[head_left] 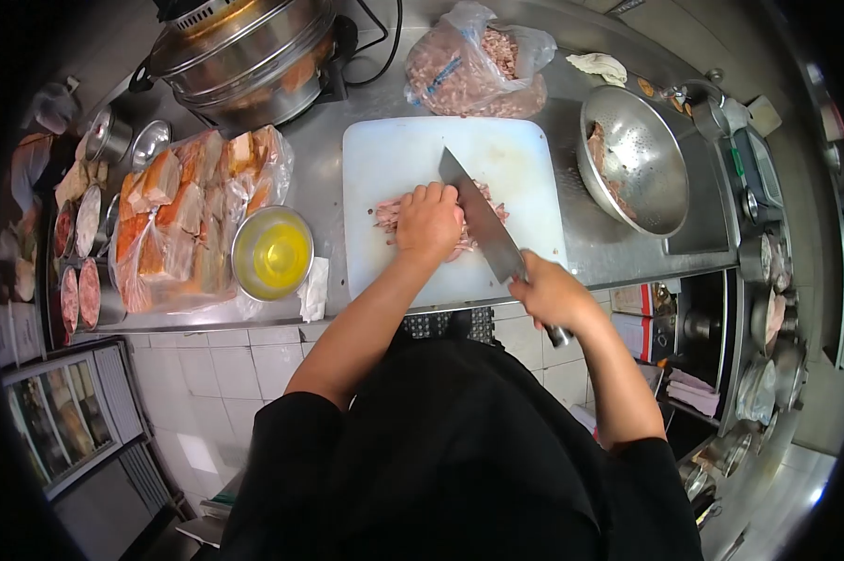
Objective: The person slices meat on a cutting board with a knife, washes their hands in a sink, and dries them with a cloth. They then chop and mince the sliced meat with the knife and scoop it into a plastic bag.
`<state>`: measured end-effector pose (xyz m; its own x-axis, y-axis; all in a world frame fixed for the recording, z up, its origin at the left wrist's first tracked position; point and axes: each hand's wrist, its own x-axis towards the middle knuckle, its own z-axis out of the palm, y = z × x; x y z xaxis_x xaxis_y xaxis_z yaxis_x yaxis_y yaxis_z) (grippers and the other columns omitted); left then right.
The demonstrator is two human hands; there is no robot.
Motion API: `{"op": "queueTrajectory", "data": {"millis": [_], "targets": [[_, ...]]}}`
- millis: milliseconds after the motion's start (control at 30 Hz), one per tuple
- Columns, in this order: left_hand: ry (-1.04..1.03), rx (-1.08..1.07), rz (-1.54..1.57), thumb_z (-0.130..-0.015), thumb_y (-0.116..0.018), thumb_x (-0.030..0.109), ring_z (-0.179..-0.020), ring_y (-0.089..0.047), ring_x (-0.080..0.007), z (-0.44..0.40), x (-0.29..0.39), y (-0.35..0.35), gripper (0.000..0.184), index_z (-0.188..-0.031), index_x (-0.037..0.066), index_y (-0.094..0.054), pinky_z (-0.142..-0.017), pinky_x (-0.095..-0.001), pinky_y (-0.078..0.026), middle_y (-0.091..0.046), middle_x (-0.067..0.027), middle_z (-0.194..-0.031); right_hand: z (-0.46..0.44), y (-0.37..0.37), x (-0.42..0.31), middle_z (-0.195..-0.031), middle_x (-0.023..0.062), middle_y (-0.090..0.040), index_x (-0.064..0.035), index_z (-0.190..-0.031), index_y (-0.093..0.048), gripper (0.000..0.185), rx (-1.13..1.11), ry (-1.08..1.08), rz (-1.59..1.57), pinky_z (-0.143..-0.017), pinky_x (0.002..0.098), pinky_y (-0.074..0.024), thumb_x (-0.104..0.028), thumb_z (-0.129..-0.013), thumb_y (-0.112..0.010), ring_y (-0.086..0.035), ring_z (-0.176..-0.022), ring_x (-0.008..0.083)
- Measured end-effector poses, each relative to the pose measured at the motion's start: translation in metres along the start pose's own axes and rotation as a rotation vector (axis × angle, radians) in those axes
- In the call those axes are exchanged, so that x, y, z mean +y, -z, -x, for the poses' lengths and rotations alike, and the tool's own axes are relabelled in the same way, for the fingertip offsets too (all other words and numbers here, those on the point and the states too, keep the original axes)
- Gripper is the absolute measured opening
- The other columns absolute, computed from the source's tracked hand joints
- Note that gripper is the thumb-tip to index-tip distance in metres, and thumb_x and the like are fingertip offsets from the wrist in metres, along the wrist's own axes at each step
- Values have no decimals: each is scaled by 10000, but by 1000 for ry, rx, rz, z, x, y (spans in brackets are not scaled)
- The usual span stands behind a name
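Note:
A white cutting board lies on the steel counter, with chopped pinkish meat in its middle. My left hand presses on the meat, fingers curled and close together, hiding part of it. In my right hand is the handle of a large knife. Its broad blade points up and to the left across the board, just right of my left fingertips. Small pieces of meat lie on both sides of the blade.
Left of the board are a metal bowl of yellow liquid and meat slabs in plastic. A bag of chopped meat is behind it. To the right stands a steel colander holding meat. A round metal cooker is back left.

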<state>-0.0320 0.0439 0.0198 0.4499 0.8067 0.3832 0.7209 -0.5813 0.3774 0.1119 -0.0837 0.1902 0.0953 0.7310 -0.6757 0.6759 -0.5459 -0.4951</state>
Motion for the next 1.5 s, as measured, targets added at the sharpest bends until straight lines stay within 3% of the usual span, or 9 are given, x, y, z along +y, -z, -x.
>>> {"op": "queueTrajectory", "data": {"millis": [267, 533, 600, 667, 867, 1000, 1200, 1267, 1500], "targets": [[-1, -3, -37, -834, -704, 241, -992, -597, -263, 0, 0, -3, 176, -950, 126, -638, -882, -426, -455, -636, -59, -977, -100, -43, 6, -785, 214, -690, 69, -1254, -504, 391, 218, 82, -167, -540, 416, -544, -117, -916, -570, -638, -490, 277], [25, -1, -55, -843, -708, 236, -986, -598, -268, 1, 1, -2, 177, -963, 123, -640, -871, -424, -458, -632, -62, -979, -19, -25, 19, -733, 157, -667, 76, -1202, -509, 342, 46, 64, -186, -487, 394, -526, -115, -924, -565, -638, -484, 244], [26, 4, -13, -839, -692, 200, -981, -600, -280, 0, 1, 0, 160, -963, 113, -638, -878, -441, -457, -623, -74, -957, -35, -41, 17, -722, 142, -662, 76, -1187, -513, 329, 30, 43, -250, -477, 388, -522, -115, -925, -565, -633, -477, 235], [22, 7, -14, -838, -691, 201, -974, -602, -280, 1, 1, 0, 156, -954, 113, -635, -875, -444, -455, -622, -75, -949, -73, -56, 3, -709, 138, -660, 75, -1169, -521, 314, 175, 81, -255, -491, 391, -528, -113, -921, -563, -624, -465, 237], [44, 45, 17, -870, -655, 203, -979, -602, -285, 4, 0, -1, 156, -985, 101, -628, -905, -444, -437, -637, -87, -980, -112, -28, -3, -730, 164, -681, 76, -1190, -541, 336, 238, 151, -221, -526, 398, -538, -123, -920, -560, -644, -491, 249], [108, 63, 70, -896, -616, 185, -1017, -592, -286, 8, -22, -13, 157, -1015, 82, -620, -942, -444, -427, -635, -88, -1009, -83, -12, 8, -739, 174, -688, 51, -1174, -557, 306, 284, 211, -141, -542, 404, -539, -137, -933, -566, -647, -496, 252], [50, 34, 16, -883, -630, 164, -1034, -589, -273, 6, -16, -1, 141, -1000, 86, -623, -940, -443, -428, -616, -79, -998, -16, 12, 10, -706, 172, -666, 30, -1176, -560, 301, 67, 128, 156, -575, 423, -540, -165, -947, -581, -645, -499, 261], [27, 31, 32, -873, -640, 162, -1028, -591, -273, 5, -16, 2, 144, -995, 88, -626, -934, -441, -430, -618, -78, -993, -11, 9, 8, -801, 230, -718, 57, -1175, -533, 317, -15, 93, 193, -645, 460, -578, -140, -928, -566, -700, -576, 336], [-31, 88, 49, -848, -665, 152, -996, -601, -277, 3, -21, -8, 150, -973, 83, -619, -911, -442, -436, -628, -79, -952, -108, -33, 5, -729, 202, -690, 46, -1201, -541, 323, 98, 157, 17, -570, 423, -556, -112, -920, -562, -654, -490, 298]]}}
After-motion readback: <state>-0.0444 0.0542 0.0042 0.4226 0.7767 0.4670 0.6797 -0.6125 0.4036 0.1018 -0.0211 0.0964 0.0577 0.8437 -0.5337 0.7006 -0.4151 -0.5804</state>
